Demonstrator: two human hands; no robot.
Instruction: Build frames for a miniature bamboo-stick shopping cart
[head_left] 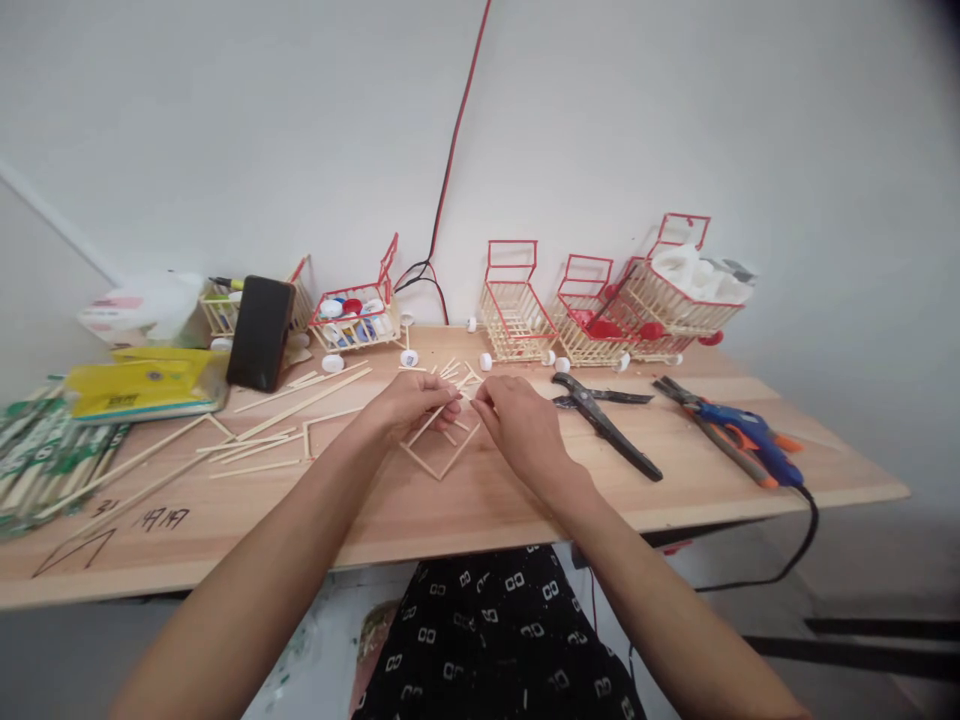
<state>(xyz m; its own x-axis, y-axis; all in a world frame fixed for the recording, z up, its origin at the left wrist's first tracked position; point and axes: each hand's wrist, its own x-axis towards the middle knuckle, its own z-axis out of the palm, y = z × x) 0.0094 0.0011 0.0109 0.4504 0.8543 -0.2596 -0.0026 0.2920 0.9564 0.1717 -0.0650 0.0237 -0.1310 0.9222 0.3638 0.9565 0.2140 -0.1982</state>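
My left hand [418,402] pinches the far part of a small square frame of thin wooden sticks [459,458], whose near corner points towards me just above the table. My right hand [519,418] is closed at the same far corner, its thumb and fingertips pressed together close to the left fingertips. What exactly sits between the right fingertips is too small to make out. Short cut sticks [450,368] lie on the table just beyond both hands. To the left, longer loose sticks [307,402] are scattered beside my left forearm.
Miniature stick shopping carts [517,310] with red handles line the wall; one holds bottle caps [351,308]. A phone [260,333] leans at the left, near a yellow packet [146,385]. Black-handled cutters [611,428], pliers [712,435] and a blue glue gun [750,440] lie right.
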